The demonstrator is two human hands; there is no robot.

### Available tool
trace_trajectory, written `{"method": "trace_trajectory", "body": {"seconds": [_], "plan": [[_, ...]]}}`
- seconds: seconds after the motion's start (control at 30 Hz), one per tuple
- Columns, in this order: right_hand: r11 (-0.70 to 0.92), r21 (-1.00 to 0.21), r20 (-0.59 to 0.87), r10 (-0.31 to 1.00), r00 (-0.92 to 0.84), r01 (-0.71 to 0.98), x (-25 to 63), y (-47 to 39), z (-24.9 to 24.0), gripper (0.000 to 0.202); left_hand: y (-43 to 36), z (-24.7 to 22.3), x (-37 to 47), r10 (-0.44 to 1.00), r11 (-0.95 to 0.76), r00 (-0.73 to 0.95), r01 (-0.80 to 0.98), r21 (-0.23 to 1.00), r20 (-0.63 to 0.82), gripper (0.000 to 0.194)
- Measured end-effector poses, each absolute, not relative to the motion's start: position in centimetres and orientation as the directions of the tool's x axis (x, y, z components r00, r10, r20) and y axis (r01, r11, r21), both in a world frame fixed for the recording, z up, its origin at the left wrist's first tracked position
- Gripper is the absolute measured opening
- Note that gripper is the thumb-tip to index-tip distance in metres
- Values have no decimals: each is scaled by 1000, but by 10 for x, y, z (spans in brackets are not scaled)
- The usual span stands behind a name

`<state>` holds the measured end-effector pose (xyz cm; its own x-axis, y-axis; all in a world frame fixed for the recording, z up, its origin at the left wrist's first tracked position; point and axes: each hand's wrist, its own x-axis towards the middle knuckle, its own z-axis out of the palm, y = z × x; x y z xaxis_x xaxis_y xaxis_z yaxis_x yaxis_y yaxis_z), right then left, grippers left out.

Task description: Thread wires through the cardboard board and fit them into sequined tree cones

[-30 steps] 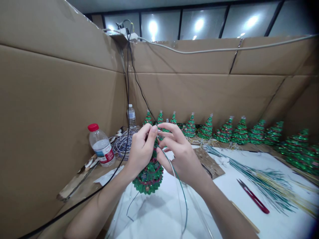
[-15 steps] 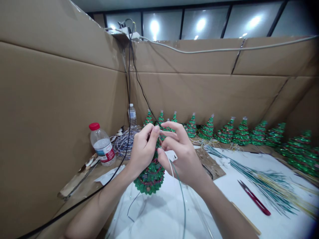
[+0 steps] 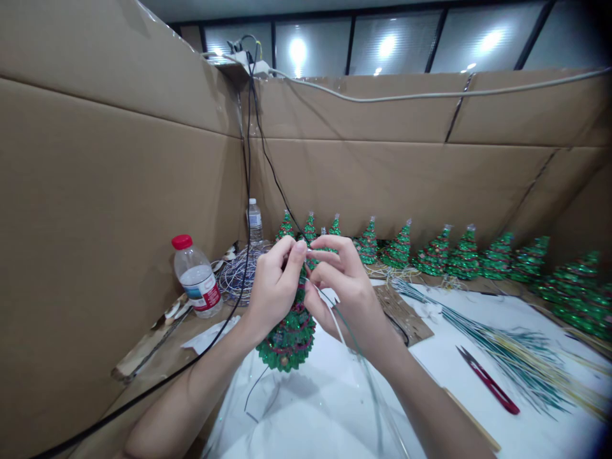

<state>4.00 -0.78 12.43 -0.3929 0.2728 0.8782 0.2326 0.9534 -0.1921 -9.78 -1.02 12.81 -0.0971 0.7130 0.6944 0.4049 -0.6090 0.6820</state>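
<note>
Okay, small green tree is in front of me, mid-view, upright with a slight lean, its tip hidden among my fingers. Base looks lifted just off the white counter, shadow under it. My left hand has its grip clamped round the upper part, thumb pressed in by the tip. My right hand is on the other side, fingers bent and fingertips close to the same spot; a white wire and a green wire trail out by its thumb. Can't tell if that grip is pinched on them or just around them, contact is hidden.

Handling, my guess: tree is light, shiny, a bit springy, frills and red trim easy to crush or snag. Best hold is the narrow upper part, firm but not squeezing; the wide skirt would probably bend. Wires look thin, floppy, maybe slick, so pinch close to the tree, not out along the loose tail.

Nearby: thin dark wire below the skirt, red-handled snips and a wire bundle off to the right.
</note>
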Motion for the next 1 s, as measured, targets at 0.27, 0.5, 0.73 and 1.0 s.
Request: {"method": "trace_trajectory", "body": {"seconds": [0.27,0.5,0.73,1.0], "plan": [[945,-165,866,276,-418,283,37,-8,124,15,-11,128,-96,721,-599,-95,412,687,686,36],[948,-213,869,295,-396,238,38,-6,123,16,-10,128,-97,726,-595,-101,405,694,681,38],[947,-176,860,281,-425,269,38,-8,125,14,-13,129,-97,723,-598,-91,416,685,685,36],[956,-170,882,256,-395,238,38,-7,125,13,-12,128,-97,738,-591,-96,386,708,668,37]]}}
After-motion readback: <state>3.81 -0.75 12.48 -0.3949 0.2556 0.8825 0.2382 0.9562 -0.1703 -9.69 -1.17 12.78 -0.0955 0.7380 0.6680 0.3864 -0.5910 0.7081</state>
